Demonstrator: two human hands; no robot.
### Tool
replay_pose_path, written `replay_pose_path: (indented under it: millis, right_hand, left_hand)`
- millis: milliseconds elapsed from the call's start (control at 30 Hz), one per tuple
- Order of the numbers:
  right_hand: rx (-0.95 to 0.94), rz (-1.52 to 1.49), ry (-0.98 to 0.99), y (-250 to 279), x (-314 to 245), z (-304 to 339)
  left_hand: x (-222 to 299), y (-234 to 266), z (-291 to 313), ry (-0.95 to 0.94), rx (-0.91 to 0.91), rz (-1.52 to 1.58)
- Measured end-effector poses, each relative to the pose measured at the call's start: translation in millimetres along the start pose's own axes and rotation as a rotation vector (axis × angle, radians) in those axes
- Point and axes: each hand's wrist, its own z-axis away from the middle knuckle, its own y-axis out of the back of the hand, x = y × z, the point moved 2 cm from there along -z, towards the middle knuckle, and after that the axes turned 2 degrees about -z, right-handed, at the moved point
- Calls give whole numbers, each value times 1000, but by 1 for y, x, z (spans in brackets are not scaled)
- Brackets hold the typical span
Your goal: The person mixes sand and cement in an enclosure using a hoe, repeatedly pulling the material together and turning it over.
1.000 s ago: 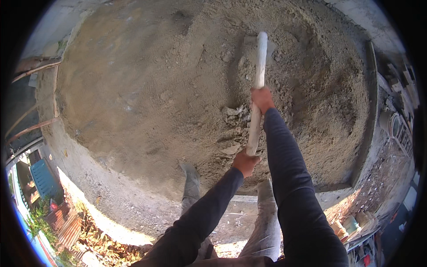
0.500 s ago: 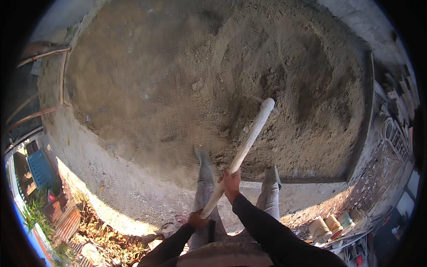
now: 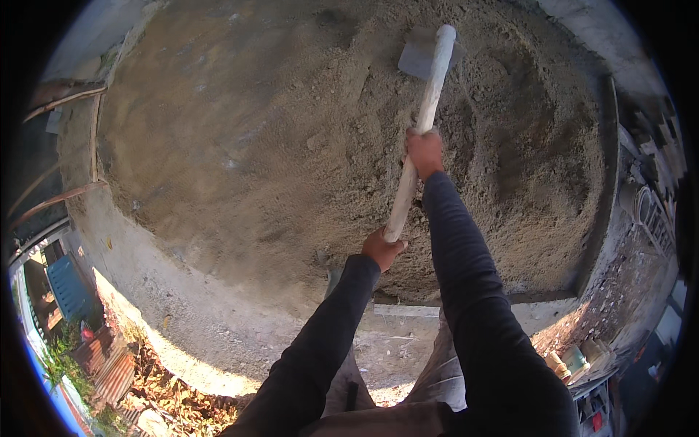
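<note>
Both my arms reach forward over a wide bed of damp, grey-brown sandy mix (image 3: 277, 160). A hoe (image 3: 435, 87) with a thick pale wooden handle is gripped between them. My left hand (image 3: 382, 249) is wrapped round the handle's near end. Further up, my right hand (image 3: 424, 151) closes round its middle. At the far end the flat grey blade (image 3: 419, 55) shows beside the handle, over the rough, lumpy part of the mix. I cannot tell whether the blade touches the mix.
A board edge (image 3: 611, 146) borders the mix on the right. Stacked buckets (image 3: 575, 360) stand at the lower right. At the lower left lie dry leaves (image 3: 182, 397), rusty corrugated sheets (image 3: 109, 368) and a blue plastic piece (image 3: 69, 282). Wooden poles (image 3: 95, 138) stand at the left.
Both hands have moved forward and away from my body with the hoe. Its head has gone from mid-bed to the far part, and the blade's flat face now shows.
</note>
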Motion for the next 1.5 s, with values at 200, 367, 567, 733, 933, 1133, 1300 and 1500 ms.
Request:
replay_pose_path:
  millis: [200,367,567,733,933,1133,1300,1500]
  right_hand:
    - [-64,32,-376,-35,117,96]
    - [61,-192,-422,-37,121,277]
    - [124,-533,-679,-37,129,382]
    - [119,-547,-346,46,83,280]
    - [139,-170,229,149,-11,31]
    - [-53,445,-209,231,166,-5]
    - [-29,38,-369,232,137,136]
    - [142,-307,-500,236,123,343]
  left_hand:
    - [-89,11,103,233,-37,43]
    - [-152,47,257,205,32,-290]
    - [-221,83,307,230,-51,-636]
    - [-155,1,198,53,30,-485]
    - [17,-119,-20,-258,111,-199]
    - [-2,-248,49,276,-180,285]
    - [-45,-234,159,84,-160,108]
    - [-114,-192,310,273,-367,-282]
